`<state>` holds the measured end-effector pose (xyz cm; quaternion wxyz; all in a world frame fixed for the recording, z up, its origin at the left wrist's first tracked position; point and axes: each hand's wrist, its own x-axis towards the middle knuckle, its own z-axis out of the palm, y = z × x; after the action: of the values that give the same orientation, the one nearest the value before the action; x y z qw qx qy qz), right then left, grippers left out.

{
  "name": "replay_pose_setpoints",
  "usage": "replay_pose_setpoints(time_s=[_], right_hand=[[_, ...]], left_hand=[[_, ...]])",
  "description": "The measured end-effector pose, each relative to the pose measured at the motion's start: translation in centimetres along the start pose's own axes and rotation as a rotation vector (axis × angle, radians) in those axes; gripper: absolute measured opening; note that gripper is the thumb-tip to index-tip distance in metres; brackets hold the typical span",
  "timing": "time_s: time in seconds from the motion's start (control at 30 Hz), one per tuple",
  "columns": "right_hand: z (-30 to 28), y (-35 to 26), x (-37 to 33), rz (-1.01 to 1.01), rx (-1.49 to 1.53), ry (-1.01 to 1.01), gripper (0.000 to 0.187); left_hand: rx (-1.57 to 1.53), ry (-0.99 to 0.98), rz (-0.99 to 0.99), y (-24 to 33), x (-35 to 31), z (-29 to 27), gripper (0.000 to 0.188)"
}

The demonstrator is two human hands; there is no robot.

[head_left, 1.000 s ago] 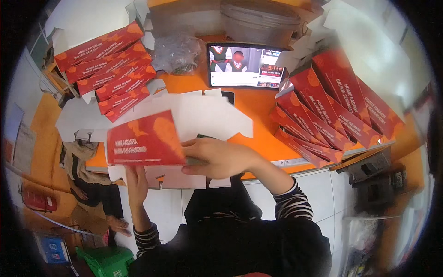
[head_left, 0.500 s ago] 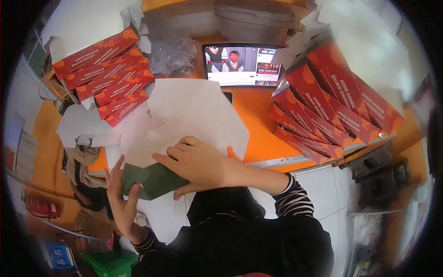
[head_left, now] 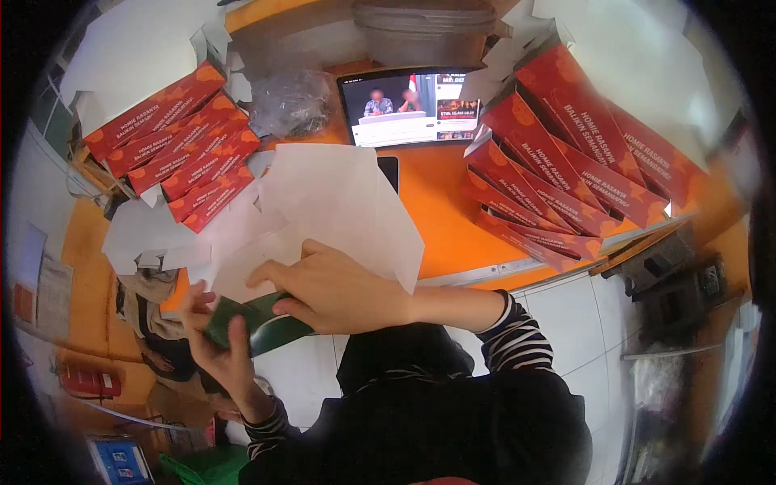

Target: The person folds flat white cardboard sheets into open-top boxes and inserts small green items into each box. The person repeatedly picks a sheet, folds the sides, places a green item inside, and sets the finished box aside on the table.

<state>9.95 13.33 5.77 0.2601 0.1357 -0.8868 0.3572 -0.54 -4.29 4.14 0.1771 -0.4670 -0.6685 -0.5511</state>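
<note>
Orange counter [head_left: 436,202], cluttered: one row of finished long red printed cardboard boxes [head_left: 174,141] at far left, a second row of red boxes [head_left: 574,174] at right, a tablet screen [head_left: 412,105] propped at the far middle. In hand: flat white die-cut cardboard blank [head_left: 339,202], green-printed underside, at the near edge, unfolded as yet. Left hand [head_left: 222,352] curls its fingers around the lower fold; right hand [head_left: 335,291] presses flat on top, fingers spread. Judged early in this box; loose white blanks [head_left: 137,226] remain at left.

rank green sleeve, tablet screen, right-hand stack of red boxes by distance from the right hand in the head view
1. green sleeve, touching the right hand, just left of it.
2. tablet screen, straight ahead on the orange table.
3. right-hand stack of red boxes, far right.
</note>
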Motion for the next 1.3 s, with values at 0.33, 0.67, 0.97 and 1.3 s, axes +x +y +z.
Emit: replay_pose_setpoints(time_s=[0.33, 0.67, 0.97, 1.3], right_hand=[[-0.1, -0.9, 0.6, -0.099, -0.098, -0.023, 0.043], [-1.0, -2.4, -1.7, 0.164, -0.697, 0.249, 0.061], [-0.7, -1.0, -3.1, 0.184, -0.166, 0.518, 0.035], [0.3, -1.6, -2.3, 0.007, -0.028, 0.297, 0.039]], left_hand=[[0.018, -0.363, -0.114, -0.5, 0.1, -0.7, 0.009], [-0.039, -0.023, -0.164, -2.3, -0.4, -0.7, 0.019], [-0.282, 0.257, -0.323, -2.2, -1.5, -0.1, 0.029], [-0.254, 0.035, 0.008, 2.0, -0.4, 1.1, 0.029]])
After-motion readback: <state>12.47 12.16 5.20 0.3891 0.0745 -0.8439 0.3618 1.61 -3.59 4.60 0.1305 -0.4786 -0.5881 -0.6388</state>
